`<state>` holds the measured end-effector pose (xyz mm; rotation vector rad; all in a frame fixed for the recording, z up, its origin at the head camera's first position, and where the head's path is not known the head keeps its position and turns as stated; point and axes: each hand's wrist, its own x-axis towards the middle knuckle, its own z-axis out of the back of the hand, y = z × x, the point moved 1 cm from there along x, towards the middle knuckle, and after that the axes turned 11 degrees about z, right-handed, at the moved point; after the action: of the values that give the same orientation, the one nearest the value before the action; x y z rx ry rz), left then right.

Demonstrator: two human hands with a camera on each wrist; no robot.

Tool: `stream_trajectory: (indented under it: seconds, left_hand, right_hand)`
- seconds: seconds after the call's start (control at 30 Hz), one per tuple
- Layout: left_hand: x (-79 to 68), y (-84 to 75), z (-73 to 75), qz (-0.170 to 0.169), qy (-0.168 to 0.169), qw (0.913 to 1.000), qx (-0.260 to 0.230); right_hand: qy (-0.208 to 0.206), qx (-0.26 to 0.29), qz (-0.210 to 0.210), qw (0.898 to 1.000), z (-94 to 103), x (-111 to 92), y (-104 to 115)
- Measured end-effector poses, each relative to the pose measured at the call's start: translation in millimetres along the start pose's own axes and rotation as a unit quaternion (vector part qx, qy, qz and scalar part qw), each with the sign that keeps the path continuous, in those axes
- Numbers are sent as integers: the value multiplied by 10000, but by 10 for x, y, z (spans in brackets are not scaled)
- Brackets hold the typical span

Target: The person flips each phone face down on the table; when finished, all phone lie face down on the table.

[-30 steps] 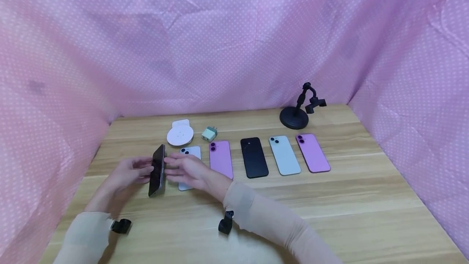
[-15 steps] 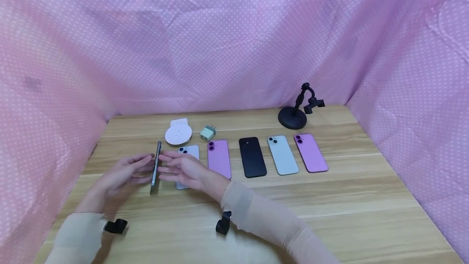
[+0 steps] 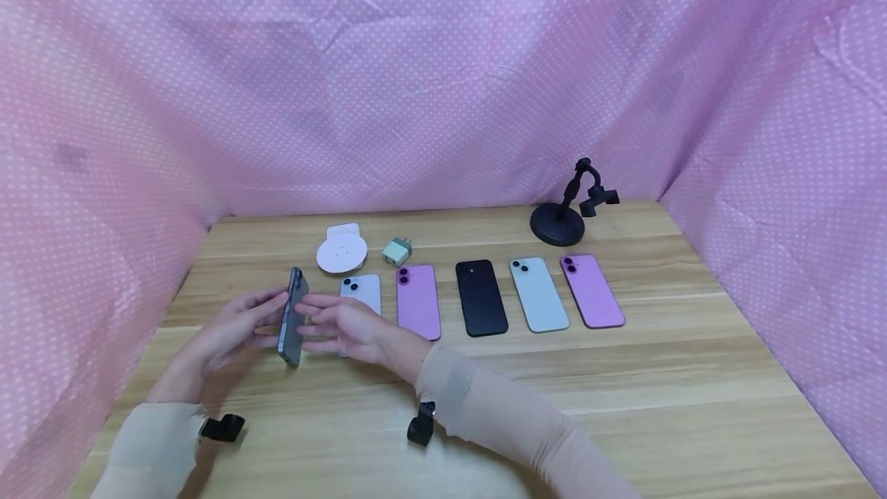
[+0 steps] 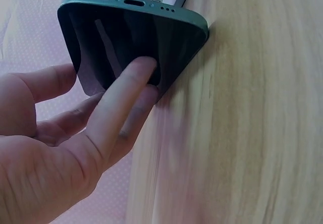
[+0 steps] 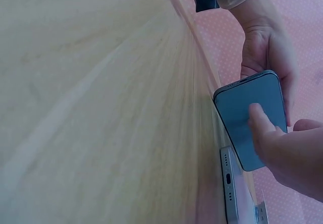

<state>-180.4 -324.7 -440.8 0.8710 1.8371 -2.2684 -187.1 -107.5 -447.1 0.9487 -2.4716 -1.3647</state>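
Observation:
A dark blue-grey smartphone (image 3: 292, 333) stands on its long edge at the table's left, held between two hands. My left hand (image 3: 232, 329) presses its fingers to the black screen, as the left wrist view shows. From the other side, my right hand (image 3: 356, 329) rests extended fingers on the plain back (image 5: 239, 113). The left thumb is near the phone's upper edge; its exact contact is hidden. Beneath the right hand lies a pale phone (image 3: 363, 289), partly covered. Right of it is a pink phone (image 3: 418, 303).
Farther right lie a black phone (image 3: 481, 299), a pale green phone (image 3: 539, 295) and another pink phone (image 3: 592, 291). Behind the row are a white round charging stand (image 3: 342, 254), a plug adapter (image 3: 397, 251) and a black phone stand (image 3: 557, 223). Pink dotted cloth (image 3: 443, 98) surrounds the wooden table (image 3: 624, 406).
The held phone has turned about its long edge, from showing its screen, through edge-on, to showing its back. Both hands stay on either side of it.

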Motion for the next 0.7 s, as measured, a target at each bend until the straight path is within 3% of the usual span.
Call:
stream_trajectory:
  seconds: [0.37,0.7]
  left_hand:
    - [-19,5,7,42,-124,9999,-42]
    - [-34,23,56,46,-236,9997,-80]
  right_hand:
    - [10,-700,-95,9975,8,9,-42]
    - [-18,-671,-181,9976,4,11,-36]
